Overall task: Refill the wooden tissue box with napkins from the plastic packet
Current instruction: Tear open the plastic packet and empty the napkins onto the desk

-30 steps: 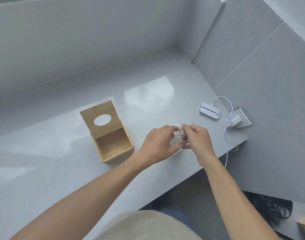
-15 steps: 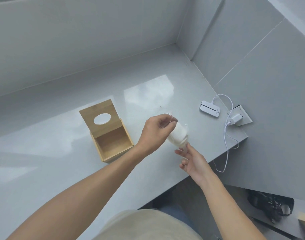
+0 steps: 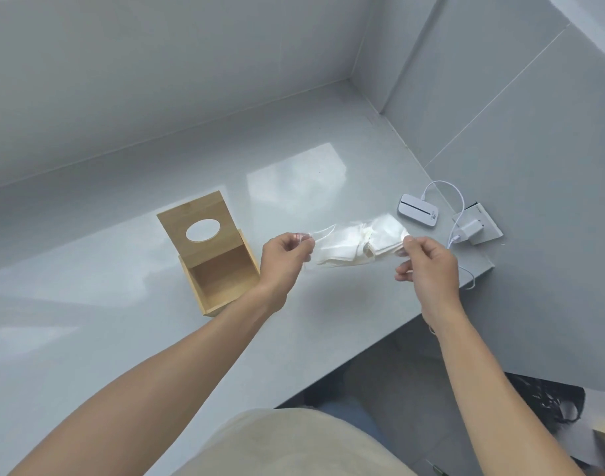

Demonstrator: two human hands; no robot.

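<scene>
1. Wooden tissue box (image 3: 214,259) stands on the grey counter (image 3: 88,338), lid (image 3: 199,225) tilted up, compartment bare: nothing loaded yet.
2. Clear plastic packet (image 3: 357,245) with white napkins (image 3: 342,250) inside hangs above the counter, right of the box, stretched between both hands.
3. Left hand (image 3: 284,255) pinches the packet's left end; right hand (image 3: 426,266) pinches the right end.
4. Judgement: early stage. Remaining: open packet, extract napkins, seat them in box, close lid.

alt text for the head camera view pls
Two bare hands hold a clear plastic packet of white napkins in the air, left hand and right hand each pinching one end. An open, empty wooden tissue box stands to the left on a grey counter.
</scene>
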